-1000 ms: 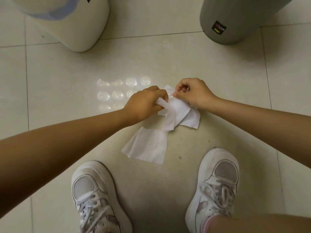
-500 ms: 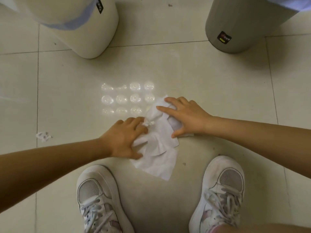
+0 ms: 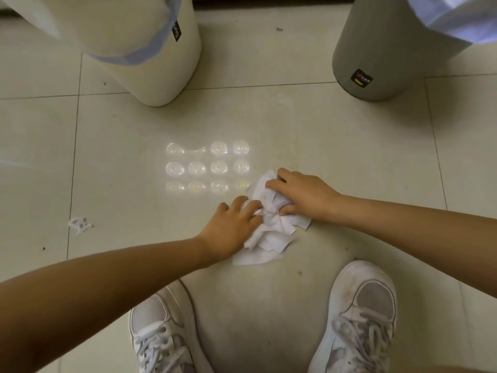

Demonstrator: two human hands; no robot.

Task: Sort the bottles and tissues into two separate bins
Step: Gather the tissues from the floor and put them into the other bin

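White tissues (image 3: 269, 232) lie bunched on the tiled floor (image 3: 336, 157) between both hands, right hand (image 3: 301, 196) clutching the top of the wad, left hand (image 3: 232, 228) pinching its near side, cream bin (image 3: 150, 49) and grey bin (image 3: 376, 55) standing beyond.

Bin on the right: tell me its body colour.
Grey bin, with a small black label near its base; head view.

Bare forearms; worn white lace-up sneakers (image 3: 360, 319) with mesh toe panels.
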